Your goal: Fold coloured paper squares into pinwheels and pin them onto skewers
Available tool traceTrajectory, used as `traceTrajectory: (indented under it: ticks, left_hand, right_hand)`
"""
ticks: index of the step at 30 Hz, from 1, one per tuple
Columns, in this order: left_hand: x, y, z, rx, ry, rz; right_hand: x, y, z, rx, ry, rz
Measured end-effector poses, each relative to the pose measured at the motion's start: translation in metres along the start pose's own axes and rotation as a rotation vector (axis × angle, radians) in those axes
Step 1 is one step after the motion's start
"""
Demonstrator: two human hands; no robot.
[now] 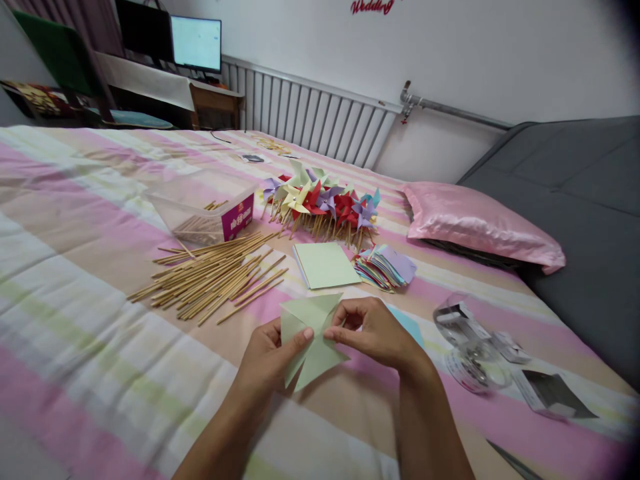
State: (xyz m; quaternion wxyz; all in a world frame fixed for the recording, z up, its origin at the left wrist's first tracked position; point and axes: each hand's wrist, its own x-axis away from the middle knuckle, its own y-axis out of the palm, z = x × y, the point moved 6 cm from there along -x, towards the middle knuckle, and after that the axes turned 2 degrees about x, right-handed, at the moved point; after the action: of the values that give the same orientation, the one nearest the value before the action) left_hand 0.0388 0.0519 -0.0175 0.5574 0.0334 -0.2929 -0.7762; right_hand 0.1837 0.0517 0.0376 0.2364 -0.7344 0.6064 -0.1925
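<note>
Between my hands is a pale green paper square [320, 367], cut in from its corners so that it forms separate flaps. My left hand [273, 350] grips its left side, thumb pressed near the centre. My right hand [367, 330] pinches the paper just right of the centre, fingers curled. Just beyond lies a stack of pale green paper squares [327, 265]. Beside it is a fanned pile of coloured paper pieces [387, 267]. Many thin wooden sticks [215, 280] lie spread to the left. Part of a light blue paper [407, 325] shows behind my right wrist.
Finished paper pinwheels [325, 200] on sticks lie bunched farther back. A clear plastic box [200, 193] with sticks stands left of them. At right are a round clear container [473, 367] of small metal pieces, small opened boxes [553, 393] and a pink pillow [480, 223] on the striped bedspread.
</note>
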Motion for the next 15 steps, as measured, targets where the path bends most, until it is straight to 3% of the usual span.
traceTrajectory:
  ticks: [15]
  left_hand:
    - [-0.0014, 0.0002, -0.0035, -0.055, 0.018, 0.03]
  right_hand:
    - [-0.0005, -0.0001, 0.0022, 0.002, 0.026, 0.048]
